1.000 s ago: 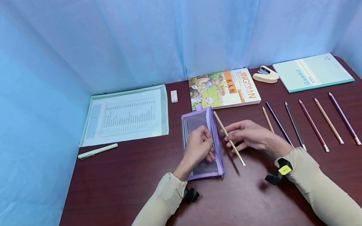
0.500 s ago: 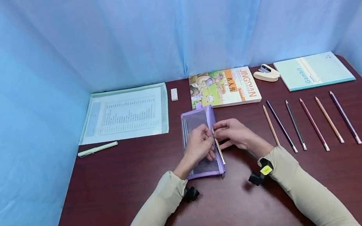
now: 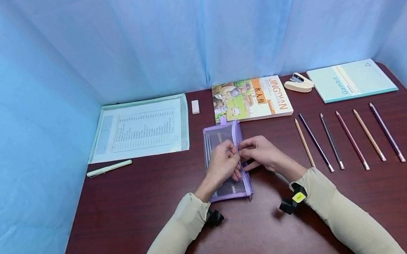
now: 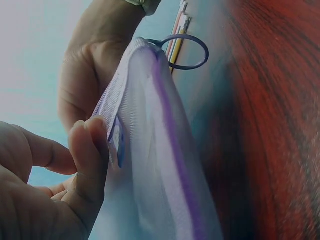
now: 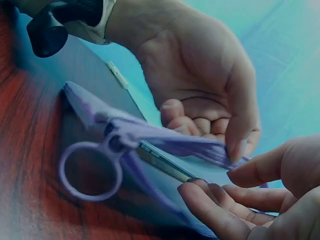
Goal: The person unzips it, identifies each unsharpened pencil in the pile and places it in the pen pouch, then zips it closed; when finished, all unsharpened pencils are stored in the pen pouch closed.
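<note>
A purple mesh zip pencil case point(image 3: 230, 190) lies on the table in the head view. At its right edge my left hand point(image 3: 221, 164) pinches the zipper side with thumb and curled fingers. From the other side, my right hand point(image 3: 261, 153) has its fingertips right at the opening, thumb and fingers spread apart in the right wrist view. Inside the parted zipper edges, a pencil point(image 5: 167, 164) with lettering on its shaft lies near my right fingertips. A purple loop point(image 5: 91, 171) hangs from the end of the case.
Several pencils point(image 3: 351, 141) lie in a row at the right. Behind are a book point(image 3: 251, 100), a cream stapler point(image 3: 298, 83), a notebook point(image 3: 352, 80), and a white eraser point(image 3: 195, 107). At left are a document pouch point(image 3: 140, 130) and a pale pen point(image 3: 109, 168).
My right hand has moved left with the wood-coloured pencil, which has gone into the pencil case. My left hand has stayed on the zipper edge.
</note>
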`<state>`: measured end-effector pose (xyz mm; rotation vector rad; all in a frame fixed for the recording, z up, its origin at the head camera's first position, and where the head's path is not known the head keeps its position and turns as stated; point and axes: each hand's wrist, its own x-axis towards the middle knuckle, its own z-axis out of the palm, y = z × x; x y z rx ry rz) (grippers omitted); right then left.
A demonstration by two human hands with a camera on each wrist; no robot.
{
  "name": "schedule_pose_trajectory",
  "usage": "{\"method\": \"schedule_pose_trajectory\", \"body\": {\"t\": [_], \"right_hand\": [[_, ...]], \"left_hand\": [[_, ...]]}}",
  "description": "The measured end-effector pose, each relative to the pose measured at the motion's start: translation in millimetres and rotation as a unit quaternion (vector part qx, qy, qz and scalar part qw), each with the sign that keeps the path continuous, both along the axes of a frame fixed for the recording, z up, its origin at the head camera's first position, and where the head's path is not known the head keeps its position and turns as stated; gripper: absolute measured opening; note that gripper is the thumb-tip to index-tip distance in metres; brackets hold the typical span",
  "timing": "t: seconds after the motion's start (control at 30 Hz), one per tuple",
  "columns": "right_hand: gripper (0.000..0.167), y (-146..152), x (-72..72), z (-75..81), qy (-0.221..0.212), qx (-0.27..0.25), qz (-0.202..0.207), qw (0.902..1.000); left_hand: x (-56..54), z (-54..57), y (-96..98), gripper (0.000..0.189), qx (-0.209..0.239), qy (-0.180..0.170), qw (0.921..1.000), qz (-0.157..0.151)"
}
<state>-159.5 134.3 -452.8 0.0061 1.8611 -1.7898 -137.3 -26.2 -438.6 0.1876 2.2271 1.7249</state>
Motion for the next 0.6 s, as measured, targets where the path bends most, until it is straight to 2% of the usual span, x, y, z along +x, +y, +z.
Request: {"method": "schedule_pose_trajectory", "body": {"t": [0.33, 0.6], "right_hand": [[0.044, 35.3, 5.4, 15.8, 0.04, 0.022, -0.008, 0.9989], [0.043, 86.9, 8.2, 24.7, 0.097, 0.055, -0.03, 0.9933]], "left_hand": [[0.3, -1.4, 1.0, 0.007, 0.002, -0.002, 1.0, 0.005], [1.6, 0.6, 0.4, 0.01, -0.003, 0.005, 1.0, 0.007]]}}
